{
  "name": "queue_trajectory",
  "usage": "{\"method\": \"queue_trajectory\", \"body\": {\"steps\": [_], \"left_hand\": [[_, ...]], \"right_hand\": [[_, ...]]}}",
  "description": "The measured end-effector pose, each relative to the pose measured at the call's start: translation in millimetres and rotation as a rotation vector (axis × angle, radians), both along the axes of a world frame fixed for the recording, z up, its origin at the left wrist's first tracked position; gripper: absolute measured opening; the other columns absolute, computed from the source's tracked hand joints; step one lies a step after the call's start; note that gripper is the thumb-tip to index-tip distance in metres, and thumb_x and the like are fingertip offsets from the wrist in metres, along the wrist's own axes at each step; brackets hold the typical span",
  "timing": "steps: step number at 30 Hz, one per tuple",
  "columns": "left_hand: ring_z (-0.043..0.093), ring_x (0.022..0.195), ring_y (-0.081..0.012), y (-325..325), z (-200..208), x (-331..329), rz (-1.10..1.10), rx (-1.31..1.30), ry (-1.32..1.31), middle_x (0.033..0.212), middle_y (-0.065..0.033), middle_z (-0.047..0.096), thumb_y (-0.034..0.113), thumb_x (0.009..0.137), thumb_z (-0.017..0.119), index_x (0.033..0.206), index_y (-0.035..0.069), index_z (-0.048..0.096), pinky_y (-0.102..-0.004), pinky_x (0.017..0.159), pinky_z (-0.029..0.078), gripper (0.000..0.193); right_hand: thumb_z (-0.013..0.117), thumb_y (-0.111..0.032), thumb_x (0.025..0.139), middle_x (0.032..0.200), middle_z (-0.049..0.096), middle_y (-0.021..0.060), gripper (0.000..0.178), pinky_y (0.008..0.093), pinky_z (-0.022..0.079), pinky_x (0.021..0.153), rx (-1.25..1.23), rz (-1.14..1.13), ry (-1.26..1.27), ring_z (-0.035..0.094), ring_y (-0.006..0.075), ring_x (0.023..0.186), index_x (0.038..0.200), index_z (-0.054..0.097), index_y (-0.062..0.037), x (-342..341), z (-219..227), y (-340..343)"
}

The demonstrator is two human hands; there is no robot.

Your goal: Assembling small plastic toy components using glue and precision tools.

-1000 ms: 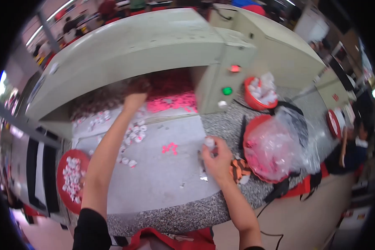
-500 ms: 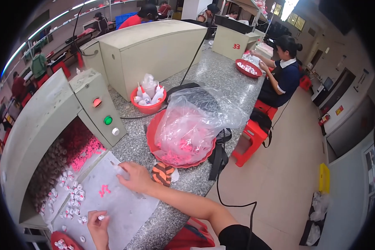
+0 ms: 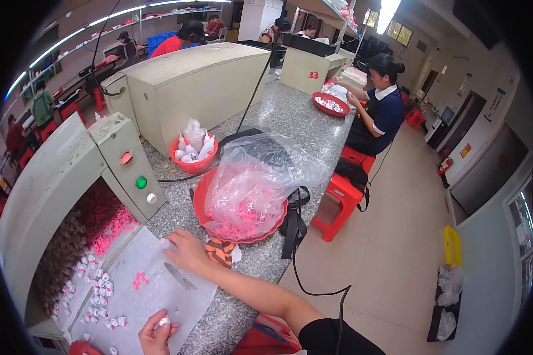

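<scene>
A small round white piece [image 3: 164, 320] is pinched between the fingertips of my left hand [image 3: 153, 336], low in the view above a sheet of white paper [image 3: 133, 302]. My right hand [image 3: 188, 251] is near the sheet's far right corner, its fingers bent towards a small pale thing that mostly hides against the paper. A flat grey pointed shape [image 3: 179, 277] shows on the sheet below that hand; I cannot tell what it is. Several tiny pink pieces [image 3: 139, 280] lie on the paper. White pieces with pink marks [image 3: 102, 289] are scattered to their left.
A beige machine [image 3: 47, 171] with an opening full of pink and white pieces stands left. A red basin [image 3: 202, 204] holds a clear bag [image 3: 243, 195] of pink pieces, beside an orange-and-black striped thing [image 3: 220, 251]. Behind is a red tub [image 3: 195, 167] of white bottles. A co-worker [image 3: 382, 112] sits further along.
The view has shifted, moving the scene left. My left hand has moved right and nearer, keeping the white piece. The small pale bottle in my right hand no longer shows clearly; the grey shape has come into view.
</scene>
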State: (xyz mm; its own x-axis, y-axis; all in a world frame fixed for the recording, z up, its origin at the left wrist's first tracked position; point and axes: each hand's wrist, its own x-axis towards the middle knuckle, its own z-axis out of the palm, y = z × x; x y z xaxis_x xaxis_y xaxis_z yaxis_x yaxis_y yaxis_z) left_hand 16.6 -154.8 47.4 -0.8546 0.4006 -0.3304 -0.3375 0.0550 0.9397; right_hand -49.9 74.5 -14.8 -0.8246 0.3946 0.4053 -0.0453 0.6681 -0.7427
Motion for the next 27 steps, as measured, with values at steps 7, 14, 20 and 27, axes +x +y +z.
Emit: {"method": "queue_trajectory", "body": {"steps": [7,14,20,27], "left_hand": [[0.058,0.063,-0.0132,4.0,-5.3,9.3,0.064,0.011,0.149,0.084,-0.0091,0.058,-0.001,0.077,0.054,0.105,-0.004,0.052,-0.02,0.056,0.047,0.028],[0.056,0.089,-0.0254,-3.2,-38.4,11.8,-0.217,-0.572,1.158,0.105,-0.016,0.054,-0.001,0.079,0.049,0.113,-0.002,0.05,-0.031,0.08,0.044,0.034],[0.056,0.09,-0.0208,-29.7,20.9,18.5,-0.247,-0.29,0.61,0.103,-0.0113,0.055,-0.005,0.081,0.048,0.117,0.0,0.047,-0.0269,0.079,0.046,0.036],[0.059,0.07,-0.0142,-54.3,14.2,-10.7,0.318,0.115,0.278,0.102,-0.0132,0.057,-0.002,0.078,0.054,0.109,-0.005,0.05,-0.0202,0.059,0.048,0.032]], "right_hand": [[0.066,-0.02,0.068,0.085,0.053,0.009,0.028,0.0366,0.044,0.073,-0.048,0.108,0.115,0.052,0.0281,0.086,0.091,0.058,-0.006,28.0,56.2,-18.3],[0.064,-0.016,0.066,0.087,0.053,0.0108,0.026,0.037,0.044,0.072,-0.065,0.521,0.149,0.052,0.0285,0.086,0.088,0.056,-0.0052,47.2,67.2,-132.5],[0.063,-0.018,0.067,0.074,0.059,0.0132,0.028,0.0364,0.045,0.063,-0.423,0.444,-0.085,0.058,0.0283,0.069,0.088,0.054,-0.0017,29.0,45.6,-89.0],[0.065,-0.018,0.07,0.077,0.062,0.0114,0.028,0.0327,0.046,0.064,-0.58,0.505,-0.024,0.06,0.021,0.071,0.089,0.053,-0.001,18.9,41.6,-103.7]]}}
